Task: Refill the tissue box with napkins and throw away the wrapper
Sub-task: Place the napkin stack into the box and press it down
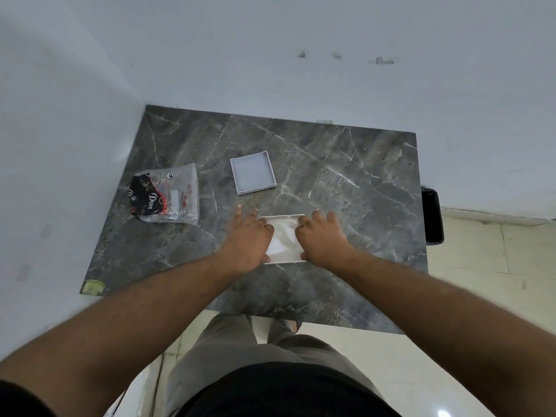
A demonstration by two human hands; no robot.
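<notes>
Pressing down from both sides, the left hand (248, 239) and right hand (320, 240) rest spread over the white tissue box (282, 219), which sits on the dark marble tabletop (346, 176) near its front middle. Neither hand is closed around anything: the fingers lie flat and loosely splayed on the white napkins (284, 239) stacked inside the open box, pushing rather than gripping. The box lid (253, 172) lies apart, farther back on the table, underside up. The plastic wrapper (165, 195), printed "Dove", lies crumpled well to the left and looks emptied, though I cannot tell for certain. A black bin (432, 216) stands just off the table's right edge.

The risks I see are these. Uneven pressure could crumple the top napkins or leave a corner riding over the box rim, so the lid would not seat properly. The box is light and shallow, and a sideways push could skid it across the smooth stone. The wrapper is light and sits far from the bin, on the opposite side; it could easily be forgotten, or slip from a loose pinch on the way across.
</notes>
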